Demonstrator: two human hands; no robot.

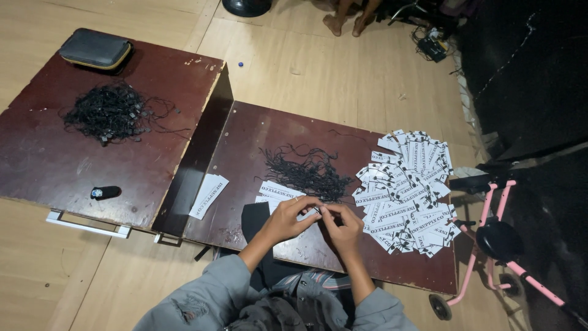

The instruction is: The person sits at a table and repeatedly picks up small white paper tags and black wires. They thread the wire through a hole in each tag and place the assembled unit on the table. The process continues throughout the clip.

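Both hands meet over the dark brown surface (257, 132): the left hand (286, 219) and right hand (343, 228) pinch a white paper tag (308, 211) between their fingers (313, 204), black strings (306, 171) just beyond, a spread of finished tags (407, 190) to the right

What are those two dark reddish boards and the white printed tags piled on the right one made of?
The two dark reddish-brown boards look like laminated or varnished wood: glossy sheen, with pale chips and scuffs. The white rectangular tags look like matte thin card or paper, flat and fanned in a loose heap. The thin black strings seem to be cord, possibly with plastic ends.
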